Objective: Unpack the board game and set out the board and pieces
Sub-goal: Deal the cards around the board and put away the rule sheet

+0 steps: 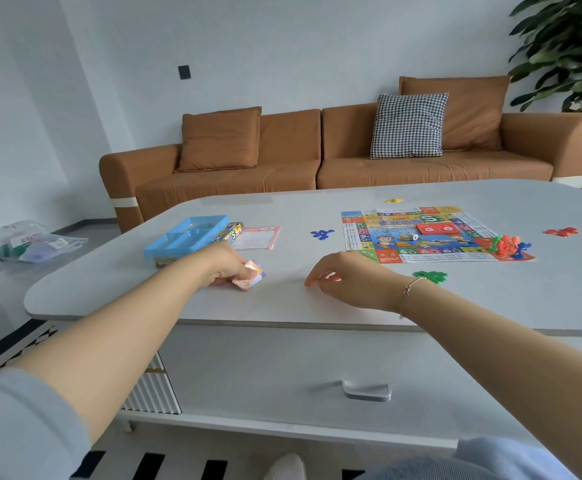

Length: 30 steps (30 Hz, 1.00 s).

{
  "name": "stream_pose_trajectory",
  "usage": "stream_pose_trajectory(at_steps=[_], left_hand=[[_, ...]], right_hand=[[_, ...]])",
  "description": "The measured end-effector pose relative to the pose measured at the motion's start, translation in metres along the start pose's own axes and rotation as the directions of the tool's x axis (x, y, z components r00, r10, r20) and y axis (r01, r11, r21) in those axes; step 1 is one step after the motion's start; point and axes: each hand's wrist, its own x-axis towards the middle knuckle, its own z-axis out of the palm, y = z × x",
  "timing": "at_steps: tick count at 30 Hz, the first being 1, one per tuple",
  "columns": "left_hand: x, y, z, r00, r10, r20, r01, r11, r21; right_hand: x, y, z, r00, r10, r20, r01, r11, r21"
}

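While the left hand (229,268) curls its fingers round a small bundle of paper play money (252,276) and holds it down on the counter (282,306), the right hand (346,277) hovers just to the right of it, fingers loosely bent and holding nothing. Beyond the left hand sits the blue plastic tray (187,237), lifted out onto the game box (230,233), with a pink instruction sheet (258,238) just past it. Further right, beyond the right hand, the board (431,237) lies unfolded and flat, carrying a red card deck (433,228), a die (413,236) and a cluster of red and blue pawns (507,245) at its near right corner. Loose heaps of tokens ring the board: blue tokens (321,233) between the hands and the board, green tokens (429,276) beside the right wrist, red tokens (559,232) and yellow tokens (393,200) well off.

The bundle looks thin and slippery, so I judge the notes could fan apart or slide off the near counter edge if the grip loosens. A sweep of the right forearm could also scatter the green tokens, which lie close to the bracelet (409,292).
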Motion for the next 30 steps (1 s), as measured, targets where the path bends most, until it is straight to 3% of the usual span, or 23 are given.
stream_pose_trajectory(at_steps=[4,6,9,11,17,20,24,27,30], left_hand=[[-0.014,0.004,-0.005,0.992,0.12,-0.044,-0.122,0.992,-0.023],[-0.016,0.006,-0.014,0.992,0.114,-0.053,-0.122,0.975,-0.185],[-0.02,0.01,-0.029,0.999,0.013,-0.041,-0.032,0.866,-0.499],[-0.021,0.007,-0.035,0.998,-0.011,-0.056,-0.025,0.803,-0.595],[-0.03,-0.006,-0.034,1.0,0.012,-0.003,-0.01,0.688,-0.725],[-0.028,-0.014,-0.033,0.999,-0.012,0.035,0.035,0.607,-0.794],[-0.027,-0.019,-0.033,0.994,-0.013,0.109,0.103,0.454,-0.885],[-0.03,-0.02,-0.029,0.983,0.039,0.18,0.154,0.362,-0.92],[-0.036,-0.019,-0.019,0.971,0.094,0.22,0.171,0.37,-0.913]], right_hand=[[0.002,0.002,0.002,1.0,0.01,-0.014,-0.009,1.0,0.009],[0.005,0.002,0.003,1.0,0.006,-0.015,-0.006,1.0,-0.001],[0.019,0.001,0.004,1.0,-0.003,-0.001,0.003,0.999,-0.039],[0.034,-0.004,0.008,1.0,-0.003,0.015,0.004,0.999,-0.048],[0.088,-0.027,0.04,0.997,-0.004,0.082,0.008,0.999,-0.049],[0.097,-0.036,0.054,0.994,-0.028,0.101,0.042,0.99,-0.137],[0.069,-0.038,0.052,0.987,-0.144,0.066,0.15,0.985,-0.089],[0.037,-0.037,0.038,0.971,-0.196,0.137,0.207,0.976,-0.068],[0.014,-0.033,0.036,0.955,-0.273,0.115,0.289,0.945,-0.153]])
